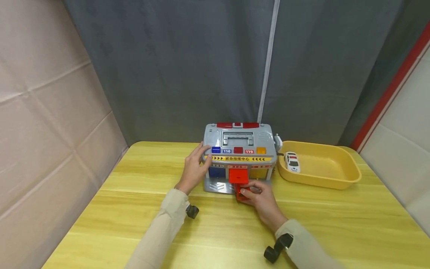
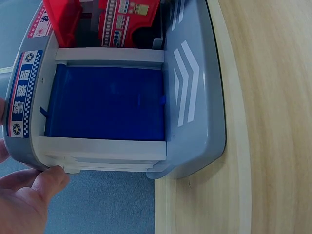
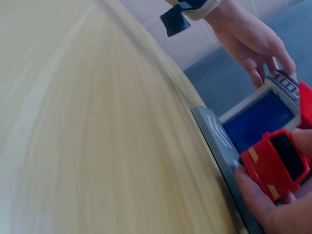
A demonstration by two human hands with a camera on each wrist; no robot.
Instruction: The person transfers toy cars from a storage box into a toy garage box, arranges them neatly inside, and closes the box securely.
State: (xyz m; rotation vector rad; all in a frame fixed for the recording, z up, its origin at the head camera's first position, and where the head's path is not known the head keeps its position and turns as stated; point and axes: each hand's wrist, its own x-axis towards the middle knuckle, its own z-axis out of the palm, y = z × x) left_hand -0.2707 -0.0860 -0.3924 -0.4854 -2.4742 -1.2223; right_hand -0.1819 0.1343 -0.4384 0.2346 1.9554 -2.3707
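A grey toy emergency garage (image 1: 235, 159) stands near the table's back edge. My left hand (image 1: 196, 167) grips its front left corner, thumb against the side and fingers over the roof edge. With my right hand (image 1: 263, 201) I hold a red toy fire truck (image 3: 273, 165) at the middle bay, thumb and fingers on opposite sides. The middle bay's red door (image 1: 238, 175) is swung up above the truck. In the left wrist view, the truck's far part reaches into that bay. Beside it the blue door (image 2: 105, 102) is down.
To the garage's right lies a yellow plastic tray (image 1: 322, 160) with a white toy car (image 1: 292, 162) at its left end. A grey curtain (image 1: 181, 71) hangs behind the table. Wood-patterned tabletop (image 1: 215, 239) spreads in front of the garage.
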